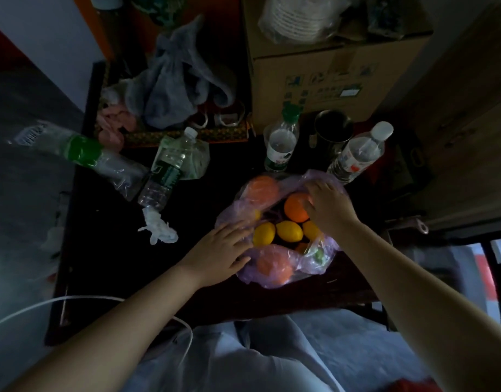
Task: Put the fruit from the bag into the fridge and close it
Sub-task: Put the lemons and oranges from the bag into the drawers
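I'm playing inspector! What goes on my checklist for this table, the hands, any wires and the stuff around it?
Surface: dark table, dimly lit.
Job's things: purple bag lying open on the table, with oranges and lemons inside; no fridge seen.
Clutter: several water bottles, some standing and some lying; crumpled tissue; dark mug; grey cloth.
Hands: left hand rests flat on the bag's near-left edge; right hand reaches over the far edge at an orange, grip unclear.
Cables: white cable curving past the table's near corner.
Surroundings: cardboard box behind the table.
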